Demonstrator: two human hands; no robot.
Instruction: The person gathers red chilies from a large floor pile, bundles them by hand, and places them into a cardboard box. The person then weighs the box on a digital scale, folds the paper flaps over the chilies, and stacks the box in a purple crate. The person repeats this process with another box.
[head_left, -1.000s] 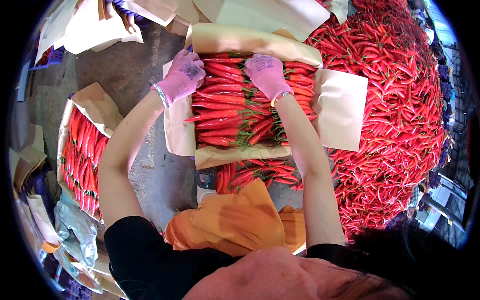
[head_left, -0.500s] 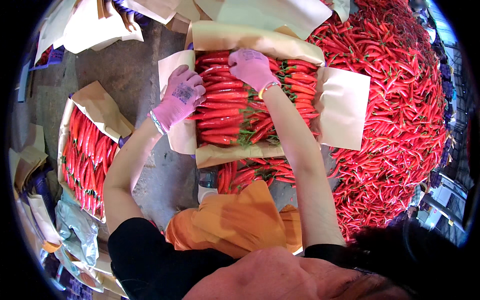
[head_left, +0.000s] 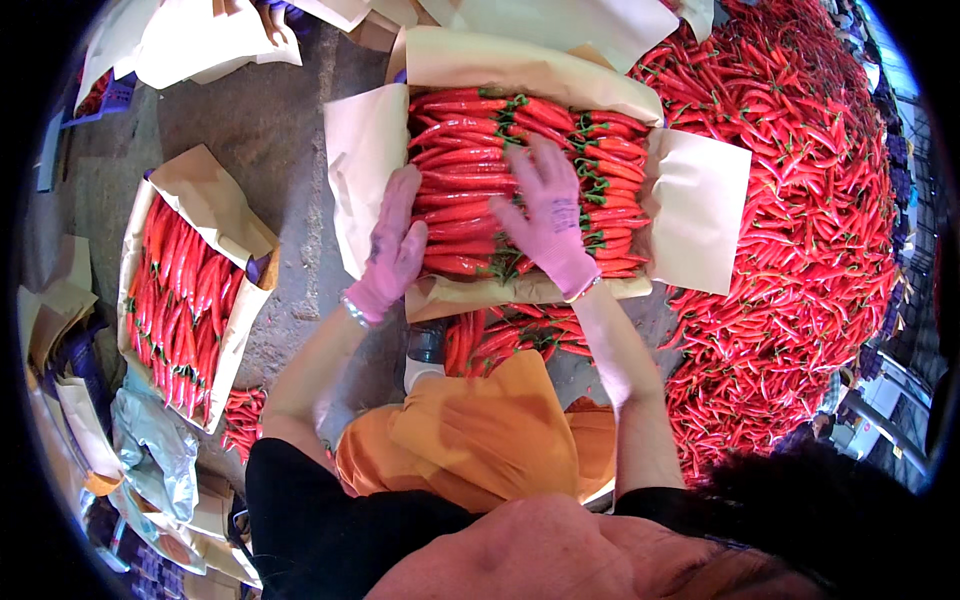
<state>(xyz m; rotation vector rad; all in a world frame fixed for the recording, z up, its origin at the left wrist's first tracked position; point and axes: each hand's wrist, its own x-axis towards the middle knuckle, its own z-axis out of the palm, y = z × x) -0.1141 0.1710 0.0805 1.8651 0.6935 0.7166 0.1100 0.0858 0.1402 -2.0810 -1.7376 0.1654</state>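
Note:
Red chili peppers (head_left: 460, 183) lie in close rows inside a paper-lined crate (head_left: 530, 62), their green stems toward the middle and right. Both my hands wear pink gloves. My left hand (head_left: 393, 245) rests along the crate's left side, against the white paper flap (head_left: 362, 170) and the pepper tips, fingers stretched out. Flat over the middle of the rows lies my right hand (head_left: 548, 210), fingers spread, somewhat blurred at the tips, covering some stems. Neither hand grips a pepper.
A huge heap of loose red chilies (head_left: 790, 230) rises on the right. To the left stands another paper-lined crate of chilies (head_left: 185, 300). More peppers (head_left: 525, 335) lie just below the middle crate. Paper sheets (head_left: 210, 40) lie at the upper left; a plastic bag (head_left: 155, 440) is at lower left.
My right hand has come down from the far edge of the rows to their middle, fingers opening out. My left hand has moved nearer along the crate's side and straightened its fingers.

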